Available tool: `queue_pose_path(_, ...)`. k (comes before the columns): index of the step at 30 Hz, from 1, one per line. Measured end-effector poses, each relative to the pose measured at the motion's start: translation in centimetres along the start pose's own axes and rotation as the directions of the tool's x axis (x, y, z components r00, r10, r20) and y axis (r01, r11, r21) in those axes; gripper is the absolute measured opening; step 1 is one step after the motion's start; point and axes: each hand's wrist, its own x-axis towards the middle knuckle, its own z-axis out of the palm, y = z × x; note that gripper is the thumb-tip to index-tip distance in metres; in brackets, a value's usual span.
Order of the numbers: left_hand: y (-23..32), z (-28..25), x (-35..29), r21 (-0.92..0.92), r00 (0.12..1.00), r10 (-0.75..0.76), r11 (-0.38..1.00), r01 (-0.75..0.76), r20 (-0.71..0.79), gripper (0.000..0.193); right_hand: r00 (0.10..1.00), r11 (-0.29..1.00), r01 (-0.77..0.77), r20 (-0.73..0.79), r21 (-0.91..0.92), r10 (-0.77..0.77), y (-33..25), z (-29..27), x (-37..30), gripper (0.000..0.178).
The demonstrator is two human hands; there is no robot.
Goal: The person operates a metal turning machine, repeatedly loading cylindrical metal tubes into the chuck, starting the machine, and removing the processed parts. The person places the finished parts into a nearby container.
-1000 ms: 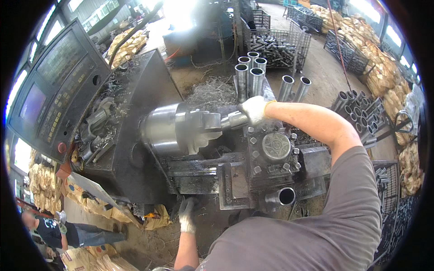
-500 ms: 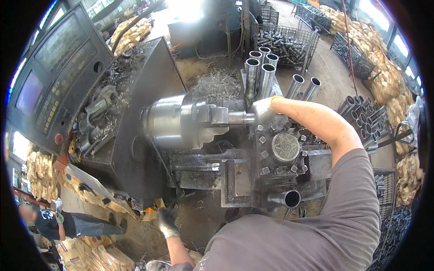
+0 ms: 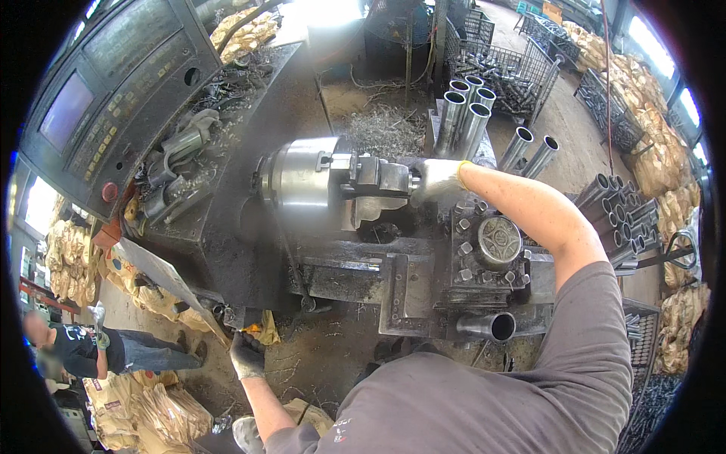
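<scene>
My right hand [image 3: 440, 180], in a white glove, is closed at the mouth of the lathe chuck [image 3: 306, 174]. It grips the end of a metal tube [image 3: 415, 182], of which only a short bright piece shows between the jaws [image 3: 378, 176] and the glove. My left hand [image 3: 247, 357], in a dirty grey glove, is down by the lower front corner of the machine, beside a yellow-orange item [image 3: 265, 328]. Its fingers are dark and partly hidden, so their grip is unclear. To the right of the chuck stands the bolted tool post [image 3: 499, 244].
Several shiny tubes [image 3: 473, 125] stand upright behind the tool post, and another tube [image 3: 488, 326] lies in front of it. More tubes [image 3: 616, 216] are stacked at the right. A control panel [image 3: 113, 106] rises at the left. A person [image 3: 113, 349] stands at lower left.
My right hand has moved closer to the chuck jaws, and less of the tube shows. My left hand has shifted left and up to the machine's lower corner. The whole view has shifted slightly.
</scene>
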Motion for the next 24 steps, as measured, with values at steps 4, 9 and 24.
queue_pose_path(4, -1.6, -0.3, 1.6, 0.153, 0.975, 0.222, 0.963, -0.220, 0.007, 0.022, 0.981, 0.967, 0.112, -0.127, -0.228, -0.144, 1.3, 0.5, -0.4, 0.095)
queue_pose_path(9, 0.2, 1.4, -3.1, 0.817, 0.774, 0.625, 0.498, -0.292, -0.105, 0.050, 0.719, 0.958, 0.265, -0.640, -0.107, -0.271, 0.6, 0.0, -8.9, 0.072)
queue_pose_path(24, 32.1, 32.8, 1.8, 0.638, 0.296, 0.574, -0.743, -0.203, 0.763, 0.079, 0.328, 0.712, 0.487, -0.861, 0.506, 0.388, 6.9, 19.6, -31.0, 0.033)
